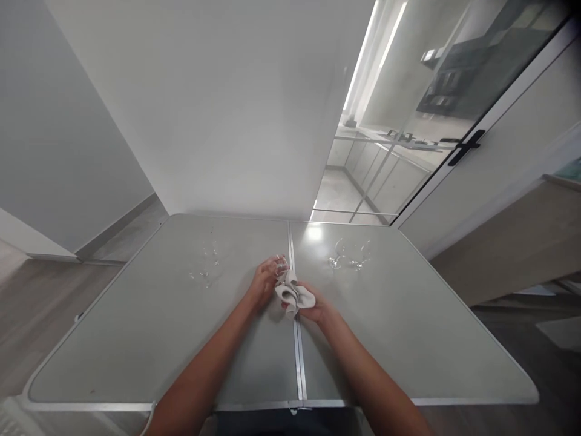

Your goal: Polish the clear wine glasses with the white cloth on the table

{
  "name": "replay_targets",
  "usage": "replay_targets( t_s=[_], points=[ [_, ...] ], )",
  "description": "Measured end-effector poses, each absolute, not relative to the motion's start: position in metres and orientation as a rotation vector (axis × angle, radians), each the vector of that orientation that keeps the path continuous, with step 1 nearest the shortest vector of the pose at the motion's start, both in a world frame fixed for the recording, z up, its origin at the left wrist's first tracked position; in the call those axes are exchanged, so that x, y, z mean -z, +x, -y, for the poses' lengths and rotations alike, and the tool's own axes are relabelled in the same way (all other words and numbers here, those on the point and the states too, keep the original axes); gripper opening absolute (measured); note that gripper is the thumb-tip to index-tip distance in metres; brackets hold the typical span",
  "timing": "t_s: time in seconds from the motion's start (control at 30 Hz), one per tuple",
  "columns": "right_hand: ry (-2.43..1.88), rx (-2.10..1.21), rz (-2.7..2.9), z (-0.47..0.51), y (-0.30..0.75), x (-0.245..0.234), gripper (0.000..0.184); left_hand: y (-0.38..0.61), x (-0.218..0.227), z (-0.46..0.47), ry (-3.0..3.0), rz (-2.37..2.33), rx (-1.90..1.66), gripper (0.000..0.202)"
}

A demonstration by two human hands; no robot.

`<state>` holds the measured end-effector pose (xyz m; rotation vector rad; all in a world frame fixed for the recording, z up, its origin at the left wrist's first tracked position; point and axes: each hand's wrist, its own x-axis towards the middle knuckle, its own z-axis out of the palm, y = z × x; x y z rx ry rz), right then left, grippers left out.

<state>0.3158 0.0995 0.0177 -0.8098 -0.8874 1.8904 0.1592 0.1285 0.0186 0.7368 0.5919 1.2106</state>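
Note:
My left hand (264, 281) is closed around a small clear glass (281, 265) held just above the middle of a grey folding table (158, 339). My right hand (314, 306) grips a crumpled light grey cloth (293, 295), which is pressed against the glass. Both hands meet over the table's centre seam (297, 357).
Two clear stemmed glasses (348, 254) stand on the right half of the table, towards the back. Two more clear glasses (206, 263) stand on the left half. A white wall rises behind the table, with a glass door (408, 133) at the right and wooden floor on both sides.

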Motion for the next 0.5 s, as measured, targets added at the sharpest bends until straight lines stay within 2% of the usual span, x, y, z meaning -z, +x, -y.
replay_targets(
  t_s=[0.1, 0.23, 0.3, 0.37, 0.5],
  points=[
    [-1.026, -1.727, 1.204, -0.106, 0.325, -0.027, 0.031, 0.168, -0.027, -0.139, 0.766, -0.532, -1.2, 0.047],
    [-1.336, -0.853, 1.723, -0.115, 0.332, -0.035, 0.021, 0.179, -0.024, -0.15, 0.835, -0.543, -1.384, 0.047],
    [-1.385, -0.683, 1.812, -0.116, 0.336, -0.032, 0.019, 0.179, -0.019, -0.15, 0.856, -0.542, -1.404, 0.052],
    [-1.342, -0.917, 1.794, -0.115, 0.34, -0.026, 0.024, 0.175, -0.015, -0.147, 0.838, -0.508, -1.338, 0.055],
    [-1.051, -1.703, 1.457, -0.111, 0.35, -0.017, 0.038, 0.167, -0.015, -0.139, 0.853, -0.371, -1.194, 0.064]
  ],
)
